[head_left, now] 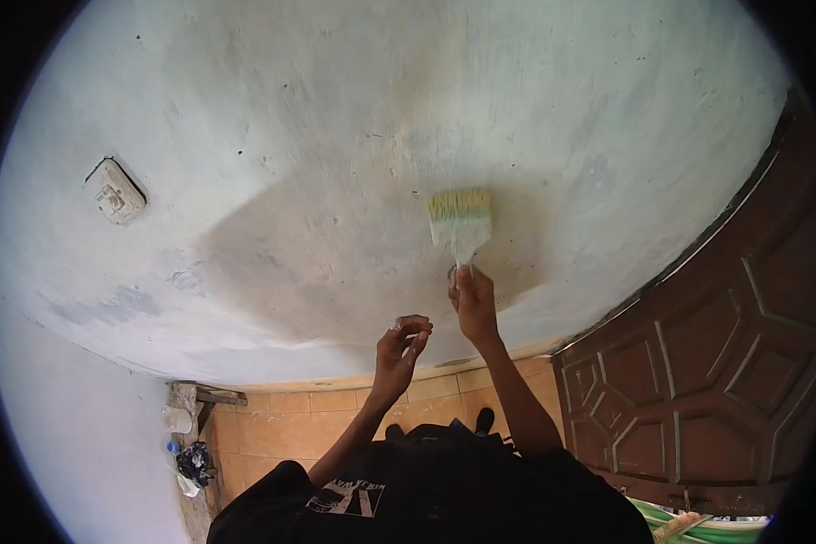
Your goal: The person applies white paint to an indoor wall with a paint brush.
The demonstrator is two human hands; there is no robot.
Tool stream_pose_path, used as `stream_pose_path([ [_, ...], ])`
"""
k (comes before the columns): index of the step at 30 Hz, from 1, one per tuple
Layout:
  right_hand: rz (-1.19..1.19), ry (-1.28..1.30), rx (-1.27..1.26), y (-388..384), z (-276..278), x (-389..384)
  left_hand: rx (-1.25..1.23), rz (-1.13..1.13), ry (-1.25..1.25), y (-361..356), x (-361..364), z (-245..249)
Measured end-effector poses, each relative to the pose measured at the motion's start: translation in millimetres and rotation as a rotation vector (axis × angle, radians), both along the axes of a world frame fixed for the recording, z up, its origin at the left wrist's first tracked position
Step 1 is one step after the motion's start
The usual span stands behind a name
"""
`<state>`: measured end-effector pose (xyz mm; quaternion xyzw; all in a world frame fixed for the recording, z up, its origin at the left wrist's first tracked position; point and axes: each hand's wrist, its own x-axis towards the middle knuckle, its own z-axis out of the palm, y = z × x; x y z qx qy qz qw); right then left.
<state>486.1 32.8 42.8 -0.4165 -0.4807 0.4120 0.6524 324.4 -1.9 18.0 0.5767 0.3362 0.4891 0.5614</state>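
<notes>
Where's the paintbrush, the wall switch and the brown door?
paintbrush [461, 225]: head view, on the pale bristles pressed against the wall.
wall switch [116, 192]: head view, on the middle of its white plate.
brown door [698, 381]: head view, on a carved panel.

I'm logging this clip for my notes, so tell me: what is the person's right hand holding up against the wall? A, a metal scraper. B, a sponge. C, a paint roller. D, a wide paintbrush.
D: the right hand grips the handle of a wide paintbrush, and its pale bristles are pressed flat against the wall.
</notes>
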Motion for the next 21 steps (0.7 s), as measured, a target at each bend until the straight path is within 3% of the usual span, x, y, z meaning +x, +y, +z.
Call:
stream_pose_path([
  [3, -0.023, -0.091, -0.087, -15.1, -78.6, -2.2, -0.014, 0.007, -0.047, -1.6, 0.7, -0.5],
  [5, 0.023, 0.007, -0.306, -45.5, -117.8, -6.9, -0.014, 0.015, -0.063, -2.7, -0.8, 0.3],
  [8, 0.024, 0.167, -0.246, -62.2, -90.4, -17.9, -0.075, 0.024, -0.101, -5.2, -3.2, -0.3],
  [12, -0.003, 0.026, 0.013, -36.5, 11.9, -10.6, -0.068, 0.013, -0.037, -3.4, -4.0, -7.6],
  [15, 0.010, 0.030, 0.030, -6.7, 20.3, -3.2, -0.066, 0.009, -0.048, -3.4, -4.8, -2.8],
  [16, 0.004, 0.036, 0.025, 1.0, 11.6, -1.0, -0.061, 0.009, -0.058, -3.0, -4.5, -1.6],
  [19, -0.127, -0.071, 0.022, -6.2, -85.9, -1.4, -0.049, 0.029, -0.078, 1.0, -4.4, -0.8],
  [21, -0.074, 0.105, -0.161, -42.6, -104.3, -14.3, -0.060, 0.048, -0.093, -2.4, -5.3, -2.6],
])
